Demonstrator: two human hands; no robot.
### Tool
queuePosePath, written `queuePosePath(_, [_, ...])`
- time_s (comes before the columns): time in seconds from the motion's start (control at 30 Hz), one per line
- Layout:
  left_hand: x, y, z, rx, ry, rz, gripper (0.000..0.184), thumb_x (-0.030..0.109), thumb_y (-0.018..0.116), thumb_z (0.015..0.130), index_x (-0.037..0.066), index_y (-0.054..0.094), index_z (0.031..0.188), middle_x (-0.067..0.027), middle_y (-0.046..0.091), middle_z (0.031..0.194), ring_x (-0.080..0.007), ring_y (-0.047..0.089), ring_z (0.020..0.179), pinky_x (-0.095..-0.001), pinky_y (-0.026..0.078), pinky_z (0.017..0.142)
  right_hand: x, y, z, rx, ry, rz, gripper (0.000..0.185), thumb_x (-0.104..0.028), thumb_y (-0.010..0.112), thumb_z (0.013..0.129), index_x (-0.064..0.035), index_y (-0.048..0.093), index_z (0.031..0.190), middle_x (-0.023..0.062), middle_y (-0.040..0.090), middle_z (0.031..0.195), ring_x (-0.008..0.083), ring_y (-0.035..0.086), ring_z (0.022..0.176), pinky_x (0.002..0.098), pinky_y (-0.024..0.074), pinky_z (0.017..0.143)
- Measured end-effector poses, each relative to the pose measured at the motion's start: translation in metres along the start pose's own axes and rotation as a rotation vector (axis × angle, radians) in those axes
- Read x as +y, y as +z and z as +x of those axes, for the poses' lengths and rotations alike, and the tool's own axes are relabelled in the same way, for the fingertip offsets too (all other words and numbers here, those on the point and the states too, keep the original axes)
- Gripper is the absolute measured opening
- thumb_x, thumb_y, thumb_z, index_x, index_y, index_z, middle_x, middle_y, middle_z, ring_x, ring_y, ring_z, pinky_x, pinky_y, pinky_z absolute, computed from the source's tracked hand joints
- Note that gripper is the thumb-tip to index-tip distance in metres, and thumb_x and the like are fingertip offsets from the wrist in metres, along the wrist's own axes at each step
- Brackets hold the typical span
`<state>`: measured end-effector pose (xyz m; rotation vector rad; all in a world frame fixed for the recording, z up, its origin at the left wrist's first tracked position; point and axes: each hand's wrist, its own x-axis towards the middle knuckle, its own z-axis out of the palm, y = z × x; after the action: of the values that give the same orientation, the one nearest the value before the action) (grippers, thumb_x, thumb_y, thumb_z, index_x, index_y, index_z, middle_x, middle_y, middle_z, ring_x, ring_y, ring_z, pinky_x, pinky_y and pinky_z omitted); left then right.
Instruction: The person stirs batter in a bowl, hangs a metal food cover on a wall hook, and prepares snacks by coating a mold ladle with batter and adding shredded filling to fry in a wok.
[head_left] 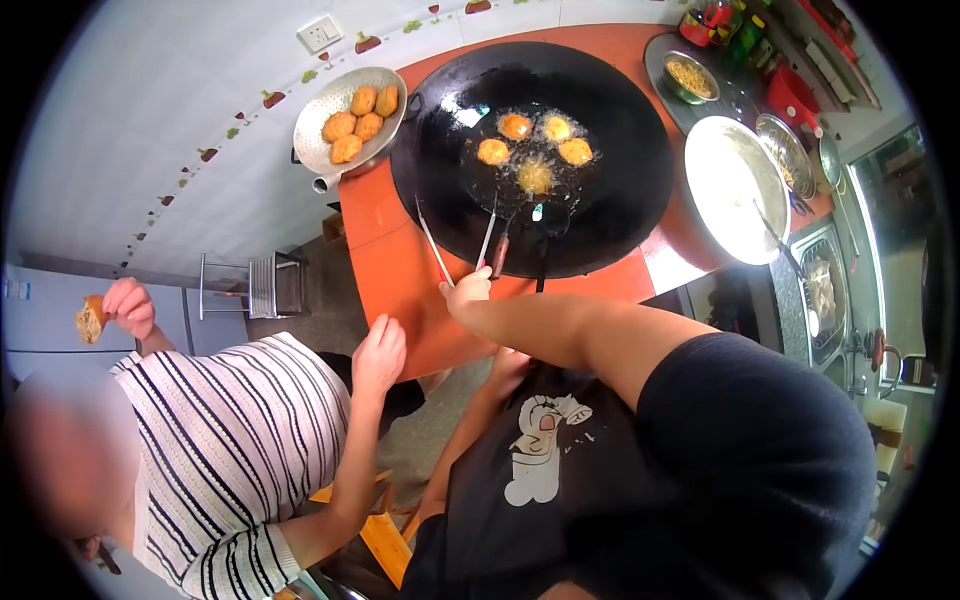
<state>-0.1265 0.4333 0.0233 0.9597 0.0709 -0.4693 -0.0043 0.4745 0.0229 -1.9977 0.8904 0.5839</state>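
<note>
My right hand (468,292) is closed around a pair of long metal chopsticks (431,238) with red grips. Their tips are spread apart over the near rim of a big black wok (440,170). In the bubbling oil float several round golden patties (535,177). Close to my right hand, a brown-handled utensil (500,256) rests against the wok's edge. My left hand (510,368) is at the front edge of the orange counter, low and close to my body. Its fingers are mostly hidden, so what it touches cannot be made out.
A perforated metal strainer (318,125) with several fried patties stands left of the wok. At right are a large white basin (740,225) holding a utensil, a small bowl (690,78) and a sink (830,290). Beside me, a person in a striped top (240,420) holds a bitten patty (91,320).
</note>
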Motion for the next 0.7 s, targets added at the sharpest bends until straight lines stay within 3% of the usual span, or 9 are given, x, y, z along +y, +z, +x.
queuePosePath(0.13, [0.054,-0.022,-0.013,-0.095,0.273,0.565,0.028,0.005,0.053,0.079,0.002,0.057,0.107,-0.0072,0.058,0.105,-0.0172,0.053,0.098,-0.0286,0.041,0.083,0.003,0.019,-0.015,0.046,0.091,0.099,0.077,-0.026,0.079,0.068,-0.005,0.028,0.123,0.0207,0.048,0.118,0.0365,0.053,0.108,0.0459,0.0461,0.09])
queuePosePath(0.2, [0.126,-0.079,-0.012,-0.079,0.617,1.709,0.03,0.005,0.052,0.077,0.002,0.059,0.106,-0.009,0.058,0.11,-0.0211,0.052,0.105,-0.0319,0.041,0.091,0.003,0.034,-0.018,0.104,0.166,0.146,0.072,-0.024,0.077,0.07,-0.0063,0.031,0.123,0.0189,0.046,0.12,0.0366,0.052,0.109,0.0464,0.0441,0.092])
queuePosePath(0.27, [0.153,-0.112,-0.002,-0.078,0.842,2.15,0.031,0.006,0.051,0.075,0.002,0.062,0.105,-0.0107,0.059,0.115,-0.0251,0.052,0.112,-0.0353,0.041,0.099,0.007,0.052,-0.008,0.19,0.216,0.223,0.066,-0.021,0.072,0.074,-0.008,0.033,0.125,0.0175,0.045,0.121,0.0366,0.051,0.11,0.0466,0.0426,0.093])
queuePosePath(0.33, [0.15,-0.123,0.003,-0.057,0.795,2.049,0.033,0.003,0.049,0.078,0.002,0.062,0.108,-0.011,0.059,0.114,-0.0237,0.053,0.111,-0.0319,0.041,0.098,0.004,0.053,-0.015,0.18,0.271,0.252,0.06,-0.014,0.066,0.077,-0.0098,0.038,0.13,0.0156,0.045,0.123,0.0363,0.051,0.111,0.0466,0.0412,0.093])
queuePosePath(0.5, [0.134,-0.157,0.021,-0.289,0.68,1.985,0.042,0.015,0.059,0.081,0.005,0.052,0.121,-0.0066,0.056,0.122,-0.0215,0.051,0.115,-0.0358,0.045,0.089,0.004,0.021,-0.021,-0.03,0.349,0.123,0.043,-0.02,0.056,0.084,-0.009,0.048,0.125,0.0136,0.049,0.123,0.0318,0.052,0.111,0.0424,0.0433,0.091])
queuePosePath(0.57, [0.132,-0.147,0.031,-0.374,0.558,1.995,0.046,0.019,0.06,0.082,0.008,0.049,0.126,-0.0051,0.053,0.127,-0.0218,0.049,0.118,-0.0379,0.045,0.089,0.025,0.02,-0.006,-0.233,0.037,-0.277,0.037,-0.023,0.052,0.088,-0.0075,0.052,0.121,0.0121,0.054,0.116,0.0284,0.055,0.108,0.039,0.0452,0.088])
queuePosePath(0.6, [0.132,-0.137,0.029,-0.402,0.446,2.018,0.048,0.02,0.059,0.083,0.01,0.048,0.128,-0.0043,0.05,0.13,-0.0225,0.047,0.121,-0.0392,0.044,0.091,0.052,0.029,0.021,-0.4,-0.327,-0.724,0.036,-0.025,0.051,0.089,-0.0065,0.054,0.119,0.011,0.057,0.111,0.0263,0.056,0.105,0.0371,0.0462,0.086])
queuePosePath(0.63, [0.129,-0.131,0.027,-0.434,0.328,2.037,0.049,0.022,0.058,0.083,0.012,0.047,0.13,-0.0036,0.048,0.133,-0.0232,0.044,0.124,-0.0405,0.044,0.094,0.051,-0.006,0.009,-0.539,-0.364,-0.591,0.035,-0.024,0.052,0.089,-0.0054,0.054,0.118,0.0097,0.059,0.105,0.0234,0.058,0.098,0.0344,0.0472,0.082])
queuePosePath(0.7, [0.085,-0.122,0.031,-0.308,0.357,1.619,0.03,0.026,0.052,0.089,0.01,0.051,0.114,-0.0026,0.055,0.104,-0.016,0.051,0.097,-0.0371,0.044,0.074,0.045,-0.08,-0.018,-0.841,-0.371,-0.3,0.034,-0.023,0.054,0.09,-0.0033,0.056,0.117,0.0071,0.062,0.094,0.0176,0.061,0.085,0.029,0.0492,0.076])
